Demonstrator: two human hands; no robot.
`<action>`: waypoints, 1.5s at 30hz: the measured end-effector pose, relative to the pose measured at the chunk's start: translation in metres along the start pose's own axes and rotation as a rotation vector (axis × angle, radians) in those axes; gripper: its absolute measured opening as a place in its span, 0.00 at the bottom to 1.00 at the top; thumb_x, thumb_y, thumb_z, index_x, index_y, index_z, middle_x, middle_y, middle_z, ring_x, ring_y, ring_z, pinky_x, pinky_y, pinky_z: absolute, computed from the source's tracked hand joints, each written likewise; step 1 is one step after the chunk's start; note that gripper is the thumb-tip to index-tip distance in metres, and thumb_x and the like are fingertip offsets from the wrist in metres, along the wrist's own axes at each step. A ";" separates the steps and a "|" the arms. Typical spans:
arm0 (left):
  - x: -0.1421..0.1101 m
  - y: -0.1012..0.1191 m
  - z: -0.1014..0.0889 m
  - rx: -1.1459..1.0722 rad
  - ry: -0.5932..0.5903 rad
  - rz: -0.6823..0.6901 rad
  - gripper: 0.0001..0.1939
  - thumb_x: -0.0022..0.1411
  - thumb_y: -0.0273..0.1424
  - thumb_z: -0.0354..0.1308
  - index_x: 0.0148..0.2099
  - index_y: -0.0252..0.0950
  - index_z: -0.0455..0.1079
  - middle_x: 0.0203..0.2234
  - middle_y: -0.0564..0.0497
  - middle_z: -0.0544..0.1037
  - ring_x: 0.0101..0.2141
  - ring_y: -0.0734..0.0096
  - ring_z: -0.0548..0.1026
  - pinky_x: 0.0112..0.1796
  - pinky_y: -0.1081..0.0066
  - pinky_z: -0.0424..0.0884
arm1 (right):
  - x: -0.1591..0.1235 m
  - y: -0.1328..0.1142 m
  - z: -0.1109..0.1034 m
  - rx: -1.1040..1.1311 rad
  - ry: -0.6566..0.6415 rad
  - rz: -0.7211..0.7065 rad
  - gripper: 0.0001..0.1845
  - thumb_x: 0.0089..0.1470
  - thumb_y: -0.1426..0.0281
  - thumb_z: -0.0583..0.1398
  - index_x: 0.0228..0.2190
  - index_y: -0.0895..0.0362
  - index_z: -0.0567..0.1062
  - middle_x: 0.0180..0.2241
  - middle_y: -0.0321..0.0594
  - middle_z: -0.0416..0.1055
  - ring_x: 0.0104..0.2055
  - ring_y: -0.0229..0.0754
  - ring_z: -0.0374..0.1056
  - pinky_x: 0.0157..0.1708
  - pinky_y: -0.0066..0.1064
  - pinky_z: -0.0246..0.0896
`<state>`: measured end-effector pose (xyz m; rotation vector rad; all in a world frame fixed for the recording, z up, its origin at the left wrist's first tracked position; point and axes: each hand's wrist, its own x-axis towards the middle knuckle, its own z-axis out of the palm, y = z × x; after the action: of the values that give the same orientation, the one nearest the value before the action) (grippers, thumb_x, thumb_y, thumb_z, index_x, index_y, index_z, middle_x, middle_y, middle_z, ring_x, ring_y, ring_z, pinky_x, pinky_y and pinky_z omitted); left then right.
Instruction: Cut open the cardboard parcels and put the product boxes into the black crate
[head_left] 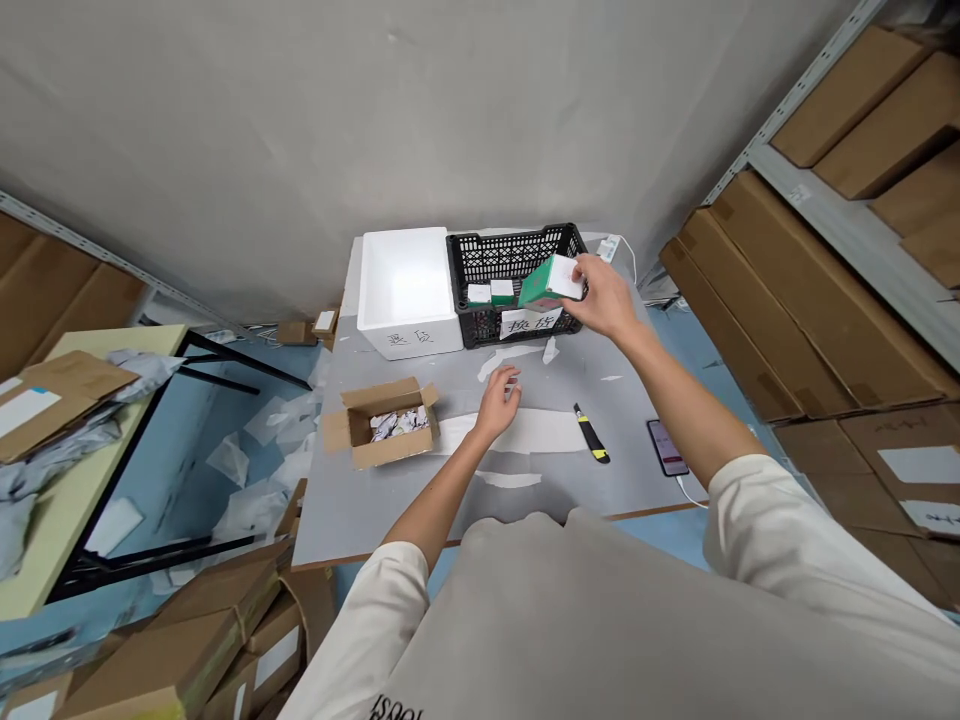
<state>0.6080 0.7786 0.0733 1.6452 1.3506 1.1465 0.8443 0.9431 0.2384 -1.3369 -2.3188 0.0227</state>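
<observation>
The step in hand is handling a green-and-white box (537, 284) at the black crate (481, 329): the right hand (606, 297) has its fingers closed on the box's white end, holding it tilted over the crate's right part, near the front rim. Whether the box's lower edge touches the crate is hard to tell, as the hand and the box itself cover that spot. Inside, to the left, two smaller-looking boxes (478, 293) (502, 289) show white tops. The left hand (498, 403) holds nothing, its fingers loosely curled and open above the desk (427, 498), between the open carton (395, 452) of crumpled paper (400, 423) and the cutter (592, 434). As I judge it, the next move calls for a firm pinch on the box, a steady wrist to govern its tilt, and clearance from the rim and the neighbouring boxes.
</observation>
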 end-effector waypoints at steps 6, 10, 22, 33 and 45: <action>0.026 -0.018 0.016 0.026 0.026 -0.050 0.15 0.71 0.29 0.52 0.58 0.42 0.69 0.62 0.43 0.67 0.51 0.66 0.77 0.51 0.61 0.76 | 0.071 0.059 0.053 0.020 -0.034 0.022 0.26 0.58 0.56 0.63 0.53 0.54 0.66 0.54 0.53 0.69 0.53 0.62 0.64 0.48 0.46 0.62; 0.037 -0.030 0.019 0.056 0.034 -0.090 0.15 0.71 0.29 0.51 0.57 0.42 0.69 0.61 0.43 0.67 0.49 0.67 0.78 0.50 0.61 0.77 | 0.096 0.079 0.100 0.064 -0.112 0.009 0.22 0.56 0.58 0.64 0.49 0.54 0.69 0.50 0.51 0.72 0.48 0.58 0.66 0.45 0.44 0.63; 0.048 -0.064 0.015 0.084 0.033 -0.211 0.15 0.70 0.27 0.51 0.56 0.42 0.71 0.61 0.44 0.69 0.49 0.67 0.77 0.51 0.60 0.78 | 0.131 0.106 0.200 0.240 -0.531 0.022 0.20 0.50 0.63 0.66 0.46 0.53 0.74 0.40 0.42 0.76 0.39 0.51 0.70 0.43 0.41 0.66; 0.054 -0.065 0.019 0.077 0.024 -0.182 0.15 0.69 0.26 0.51 0.54 0.42 0.72 0.60 0.44 0.69 0.50 0.66 0.77 0.50 0.61 0.78 | 0.100 0.106 0.201 0.232 -0.541 0.022 0.32 0.63 0.54 0.58 0.63 0.55 0.68 0.72 0.51 0.52 0.70 0.63 0.54 0.67 0.56 0.54; 0.031 -0.050 0.008 0.102 0.071 -0.155 0.14 0.70 0.28 0.51 0.54 0.42 0.72 0.59 0.45 0.69 0.51 0.66 0.76 0.49 0.64 0.78 | 0.075 0.097 0.184 0.239 -0.516 -0.021 0.31 0.62 0.54 0.59 0.62 0.55 0.72 0.70 0.50 0.59 0.68 0.65 0.57 0.66 0.59 0.55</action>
<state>0.5999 0.8196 0.0306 1.5517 1.5757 1.0685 0.8188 1.0950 0.0794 -1.2936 -2.6330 0.6907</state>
